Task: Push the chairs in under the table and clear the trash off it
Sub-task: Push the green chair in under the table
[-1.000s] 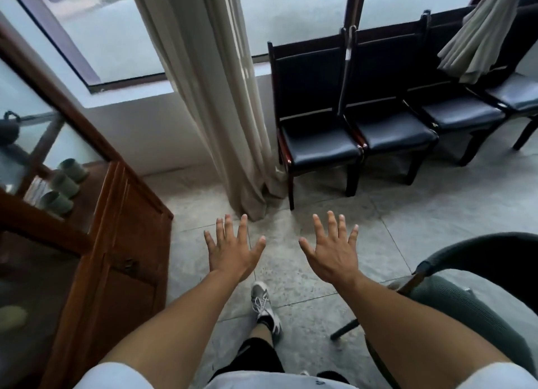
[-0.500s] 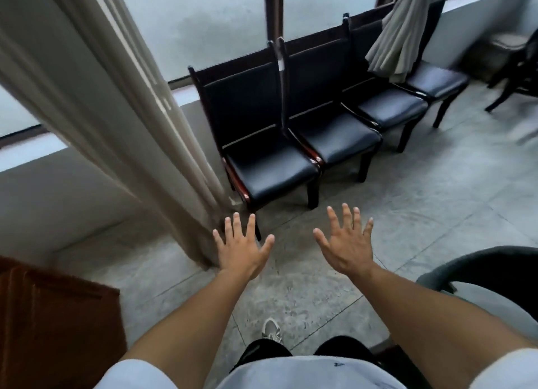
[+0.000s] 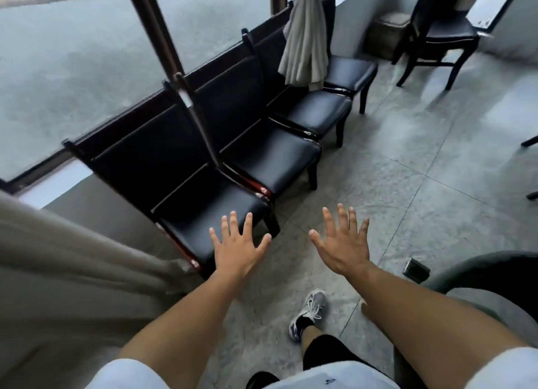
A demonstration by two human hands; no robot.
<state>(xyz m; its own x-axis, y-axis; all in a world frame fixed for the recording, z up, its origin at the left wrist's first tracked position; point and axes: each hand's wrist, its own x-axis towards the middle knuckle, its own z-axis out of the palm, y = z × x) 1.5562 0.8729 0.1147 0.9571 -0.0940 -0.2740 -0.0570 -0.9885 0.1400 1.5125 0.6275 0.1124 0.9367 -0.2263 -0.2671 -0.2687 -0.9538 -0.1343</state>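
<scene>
My arms are bare from the short white sleeves down to the left hand and right hand. I have on a white top, black shorts, a black sock and a grey sneaker with white laces.

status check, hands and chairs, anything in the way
Left hand open, right hand open, both empty. Row of black chairs along window, untouched. No table or trash in view. Curtain hangs at left.
</scene>
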